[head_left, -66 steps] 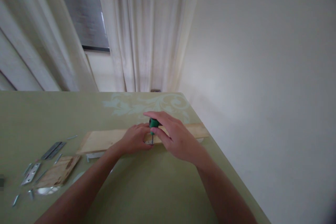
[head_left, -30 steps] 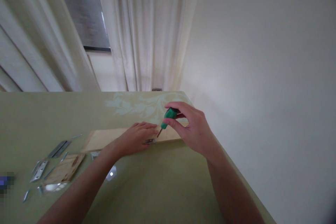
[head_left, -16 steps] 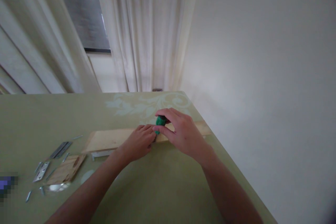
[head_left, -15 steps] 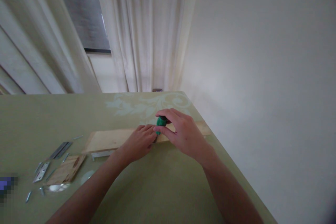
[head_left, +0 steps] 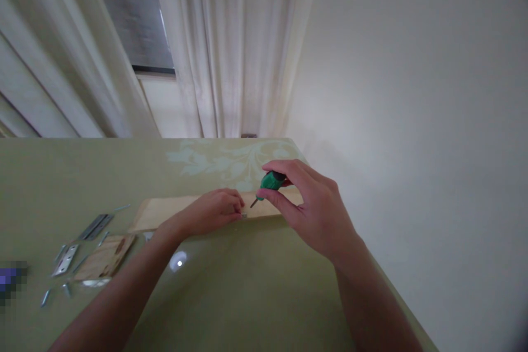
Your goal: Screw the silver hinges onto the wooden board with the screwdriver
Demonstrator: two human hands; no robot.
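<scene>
**Screwdriver with green-and-black handle and thin metal shaft (head_left: 271, 182), tip just beside the left fingertips**

Pinched by its handle between thumb and fingers of the right hand (head_left: 315, 206); slanted, shaft pointing down and leftward. Just left of the tip and slightly nearer the body: small silvery metal piece (head_left: 244, 215) by the near edge of the long pale wooden board (head_left: 163, 212), closer to the left hand (head_left: 212, 210) than to the right. Board laid lengthwise from left to right. Left fingers bent and gathered there; cannot tell whether gripping the metal piece.

Underneath, green table (head_left: 247, 286) with pale scrollwork. Farther left, short brown wooden block (head_left: 106, 256), dark grey metal hinge (head_left: 95, 226), silvery plate with holes (head_left: 66, 260), loose metal screws (head_left: 45, 298). Behind, cream curtains (head_left: 223, 38); to the right, plain pale wall (head_left: 404, 93).
</scene>
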